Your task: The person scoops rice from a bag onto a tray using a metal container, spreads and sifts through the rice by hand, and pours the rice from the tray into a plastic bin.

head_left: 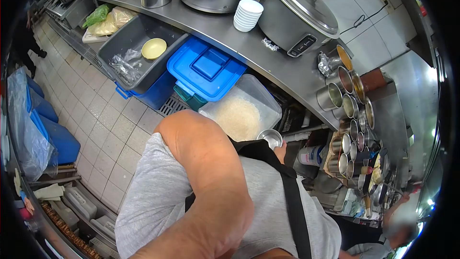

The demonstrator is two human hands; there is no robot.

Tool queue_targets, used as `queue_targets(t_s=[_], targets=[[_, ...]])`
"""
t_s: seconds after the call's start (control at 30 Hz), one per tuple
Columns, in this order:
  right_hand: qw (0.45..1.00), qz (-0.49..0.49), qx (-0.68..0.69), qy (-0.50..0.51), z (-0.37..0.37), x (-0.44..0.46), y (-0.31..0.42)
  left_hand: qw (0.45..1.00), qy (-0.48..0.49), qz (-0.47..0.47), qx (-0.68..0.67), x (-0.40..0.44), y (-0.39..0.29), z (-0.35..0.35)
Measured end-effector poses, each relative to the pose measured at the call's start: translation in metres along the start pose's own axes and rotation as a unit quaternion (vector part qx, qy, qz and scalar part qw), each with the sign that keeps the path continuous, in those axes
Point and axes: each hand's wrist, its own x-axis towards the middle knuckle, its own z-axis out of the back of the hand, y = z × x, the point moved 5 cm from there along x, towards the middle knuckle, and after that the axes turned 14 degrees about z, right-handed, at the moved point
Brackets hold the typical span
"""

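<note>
My right hand (281, 151), partly hidden beside the apron, is closed on the rim of a small round metal bowl (269, 137). The bowl is at the near right side of a clear plastic bin (264, 97) that holds white rice grains (238, 117). My bent left arm crosses the middle of the view, close to the camera, over my grey shirt and black apron. Its hand is out of sight. A blue-lidded container (191, 62) stands left of the rice bin.
A steel counter (215, 33) bears a rice cooker (306, 17), stacked white bowls (248, 15) and metal pots (330, 97). A grey tub (110, 62) holds a yellow bowl (154, 48) and plastic bags. Blue bins (62, 141) stand left. Another person (378, 244) is at the lower right.
</note>
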Motion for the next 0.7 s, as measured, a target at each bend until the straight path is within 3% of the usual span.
queue_targets(t_s=[0.7], targets=[[0.999, 0.02, 0.05, -0.004, -0.008, 0.01, -0.056, 0.999, -0.021, -0.025, 0.022, -0.002, -0.007, -0.004]])
